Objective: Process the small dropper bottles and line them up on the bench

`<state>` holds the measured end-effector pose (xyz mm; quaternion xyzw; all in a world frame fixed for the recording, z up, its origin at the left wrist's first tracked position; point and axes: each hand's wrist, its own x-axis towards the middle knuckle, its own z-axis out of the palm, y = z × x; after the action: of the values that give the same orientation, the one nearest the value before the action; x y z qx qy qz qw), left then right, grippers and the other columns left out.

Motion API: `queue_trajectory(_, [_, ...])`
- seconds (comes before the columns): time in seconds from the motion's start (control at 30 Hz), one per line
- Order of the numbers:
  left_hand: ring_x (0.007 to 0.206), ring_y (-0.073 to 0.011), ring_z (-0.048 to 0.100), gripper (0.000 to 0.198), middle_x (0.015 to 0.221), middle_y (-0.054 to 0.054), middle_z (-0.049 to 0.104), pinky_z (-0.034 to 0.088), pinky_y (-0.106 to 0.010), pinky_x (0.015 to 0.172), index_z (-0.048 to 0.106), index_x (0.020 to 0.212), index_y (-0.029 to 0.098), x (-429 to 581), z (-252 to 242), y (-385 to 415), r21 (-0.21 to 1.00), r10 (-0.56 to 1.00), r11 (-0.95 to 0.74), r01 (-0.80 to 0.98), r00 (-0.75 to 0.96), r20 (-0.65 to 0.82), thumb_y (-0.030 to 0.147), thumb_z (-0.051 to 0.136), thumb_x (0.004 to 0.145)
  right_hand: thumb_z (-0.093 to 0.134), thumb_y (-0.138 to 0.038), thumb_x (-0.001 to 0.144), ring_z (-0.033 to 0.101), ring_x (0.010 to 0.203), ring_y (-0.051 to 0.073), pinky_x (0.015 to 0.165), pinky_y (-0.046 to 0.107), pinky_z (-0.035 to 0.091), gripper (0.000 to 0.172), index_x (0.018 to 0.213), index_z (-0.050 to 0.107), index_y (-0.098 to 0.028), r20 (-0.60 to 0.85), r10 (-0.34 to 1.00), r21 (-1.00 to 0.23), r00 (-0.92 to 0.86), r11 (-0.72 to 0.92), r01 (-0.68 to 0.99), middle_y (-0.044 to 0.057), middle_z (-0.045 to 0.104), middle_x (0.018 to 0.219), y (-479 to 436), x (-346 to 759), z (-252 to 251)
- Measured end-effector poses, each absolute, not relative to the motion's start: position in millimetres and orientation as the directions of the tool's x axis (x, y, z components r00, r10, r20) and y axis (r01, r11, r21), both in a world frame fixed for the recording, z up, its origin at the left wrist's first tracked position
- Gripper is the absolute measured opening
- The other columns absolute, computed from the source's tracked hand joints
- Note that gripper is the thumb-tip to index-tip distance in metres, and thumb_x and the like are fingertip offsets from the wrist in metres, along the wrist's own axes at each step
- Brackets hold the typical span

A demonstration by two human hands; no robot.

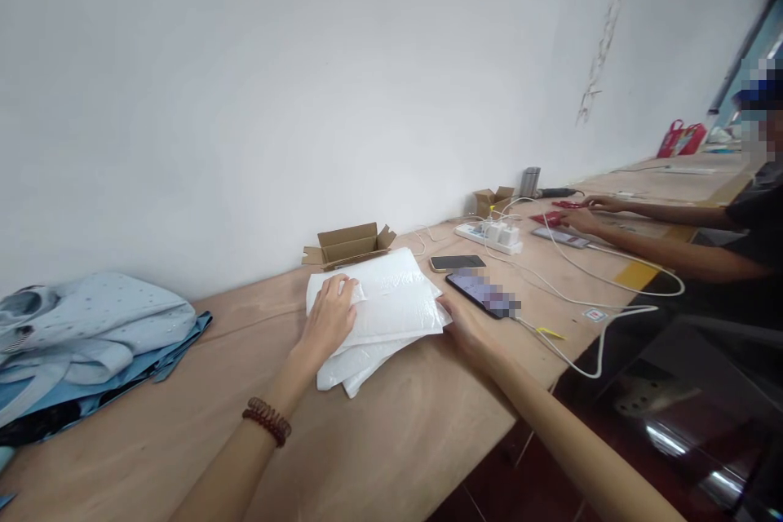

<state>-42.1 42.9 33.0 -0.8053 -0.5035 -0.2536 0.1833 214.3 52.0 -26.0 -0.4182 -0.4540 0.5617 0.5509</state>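
A stack of white padded mailer bags (391, 302) lies on the plywood table (391, 432) in front of me. My left hand (330, 316) rests on the stack's left side, fingers curled over the top bag's corner. My right hand (460, 320) is at the stack's right edge, fingers tucked against or under the bags, so what they grip is hidden. A beaded bracelet (267, 420) circles my left wrist.
Folded light-blue clothes (86, 342) lie at the far left. An open cardboard box (348, 245) stands behind the bags. Two phones (483, 292) (457, 263), a power strip (493, 235) and white cables lie to the right. Another person's hands (581, 216) work further right.
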Motion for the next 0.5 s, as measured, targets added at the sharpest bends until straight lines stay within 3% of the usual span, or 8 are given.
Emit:
queue_trajectory(0.1, [0.106, -0.0261, 0.049, 0.038, 0.113, -0.012, 0.053, 0.045, -0.037, 0.086, 0.052, 0.111, 0.015, -40.8, 33.6, 54.0, -0.130, 0.738, -0.399, 0.908, 0.402, 0.542, 0.004, 0.051, 0.075, 0.048, -0.046, 0.076, 0.058, 0.066, 0.020, 0.060, 0.030, 0.042, 0.029, 0.073, 0.060, -0.020, -0.021, 0.998, -0.966, -0.054, -0.034, -0.255, 0.003, 0.064, 0.069, 51.5, 214.8, -21.8])
queue_trajectory(0.23, [0.095, -0.0259, 0.055, 0.021, 0.099, -0.012, 0.059, 0.046, -0.036, 0.076, 0.056, 0.097, 0.015, -35.5, 38.6, 58.9, -0.179, 0.738, -0.345, 0.922, 0.384, 0.555, 0.007, 0.046, 0.080, 0.045, -0.058, 0.079, 0.061, 0.074, 0.022, 0.068, 0.033, 0.044, 0.044, 0.087, 0.065, -0.020, -0.047, 0.998, -0.974, -0.037, -0.054, -0.219, 0.005, 0.068, 0.078, 51.6, 214.2, -16.9])
queue_trajectory(0.4, [0.082, -0.0242, 0.058, 0.016, 0.085, -0.009, 0.060, 0.046, -0.035, 0.071, 0.054, 0.089, 0.015, -38.2, 54.1, 42.1, -0.149, 0.686, -0.313, 0.938, 0.332, 0.647, 0.011, 0.039, 0.086, 0.060, -0.048, 0.073, 0.061, 0.081, 0.023, 0.072, 0.033, 0.044, 0.033, 0.083, 0.065, -0.017, 0.006, 1.000, -0.989, 0.025, 0.009, -0.147, 0.006, 0.069, 0.085, 53.5, 215.5, -17.9])
queue_trajectory(0.5, [0.095, -0.0231, 0.057, 0.014, 0.098, -0.010, 0.061, 0.046, -0.035, 0.081, 0.052, 0.088, 0.016, -41.2, 54.8, 19.6, -0.173, 0.557, -0.447, 0.878, 0.425, 0.713, 0.010, 0.040, 0.085, 0.060, -0.041, 0.073, 0.061, 0.077, 0.024, 0.070, 0.034, 0.045, 0.027, 0.082, 0.065, -0.017, 0.023, 1.000, -0.991, 0.002, 0.023, -0.133, 0.006, 0.069, 0.081, 46.3, 215.2, -13.7])
